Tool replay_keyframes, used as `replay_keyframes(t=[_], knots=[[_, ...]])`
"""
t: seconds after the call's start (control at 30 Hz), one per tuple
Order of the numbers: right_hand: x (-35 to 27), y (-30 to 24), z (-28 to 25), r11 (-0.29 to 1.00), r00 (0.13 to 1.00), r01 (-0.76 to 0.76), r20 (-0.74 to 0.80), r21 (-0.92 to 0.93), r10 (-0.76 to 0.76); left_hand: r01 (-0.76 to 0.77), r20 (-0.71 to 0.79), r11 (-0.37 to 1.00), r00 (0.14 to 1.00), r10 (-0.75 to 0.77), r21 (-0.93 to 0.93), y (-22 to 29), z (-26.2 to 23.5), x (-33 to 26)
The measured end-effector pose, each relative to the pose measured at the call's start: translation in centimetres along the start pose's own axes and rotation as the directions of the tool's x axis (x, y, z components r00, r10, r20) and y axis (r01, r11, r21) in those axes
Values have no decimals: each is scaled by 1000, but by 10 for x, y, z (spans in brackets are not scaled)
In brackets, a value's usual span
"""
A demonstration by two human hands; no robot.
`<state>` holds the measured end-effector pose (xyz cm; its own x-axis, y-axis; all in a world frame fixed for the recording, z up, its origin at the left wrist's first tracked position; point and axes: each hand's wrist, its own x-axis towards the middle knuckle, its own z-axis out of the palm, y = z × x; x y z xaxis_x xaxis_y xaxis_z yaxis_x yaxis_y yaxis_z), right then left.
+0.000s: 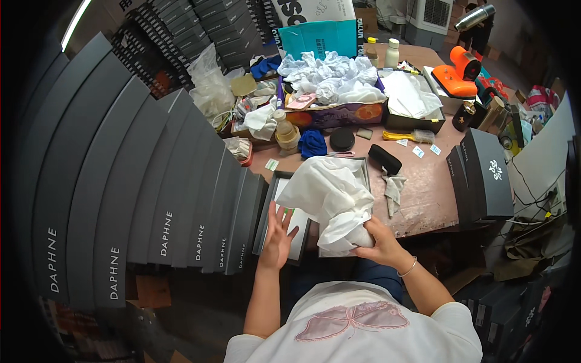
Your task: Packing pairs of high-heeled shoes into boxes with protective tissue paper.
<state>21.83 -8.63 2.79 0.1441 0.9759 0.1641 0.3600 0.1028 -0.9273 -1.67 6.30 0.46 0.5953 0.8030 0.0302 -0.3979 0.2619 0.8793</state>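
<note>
A bundle wrapped in white tissue paper [330,196] stands over a dark grey shoebox [365,172] at the table's front edge. What the paper covers is hidden. My right hand [378,243] grips the lower right of the bundle, thumb on the near side. Fingers apart, my left hand [277,237] is held over a second grey tray-like box part [263,233] with a white inside, left of the bundle. A small green patch shows on that white inside, just past my left fingertips. The left hand holds nothing.
Tall stacks of grey shoeboxes [142,181] rise close on my left; more boxes [484,175] stand at right. Behind lie a black brush [385,160], grey cloth [394,192], blue cloth [312,143], round black tin [342,140] and a carton of crumpled paper [333,116].
</note>
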Motion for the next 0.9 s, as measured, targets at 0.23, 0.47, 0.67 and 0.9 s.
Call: replay_keyframes(t=[0.23,0.47,0.67,0.9], knots=[[5,-10,-37,935,979,205,74,-289,-191,-24,-355,998,935,2,-58,33,0,111],[5,7,-68,629,959,284,230,-724,-168,-898,197,388,427,883,206,144,63,79],[-2,-24,-76,417,902,429,406,-801,-150,-276,415,-393,847,333,877,24,-57,109],[-8,-44,-80,296,841,537,473,-790,-262,-235,299,-437,951,81,868,-42,-103,113]])
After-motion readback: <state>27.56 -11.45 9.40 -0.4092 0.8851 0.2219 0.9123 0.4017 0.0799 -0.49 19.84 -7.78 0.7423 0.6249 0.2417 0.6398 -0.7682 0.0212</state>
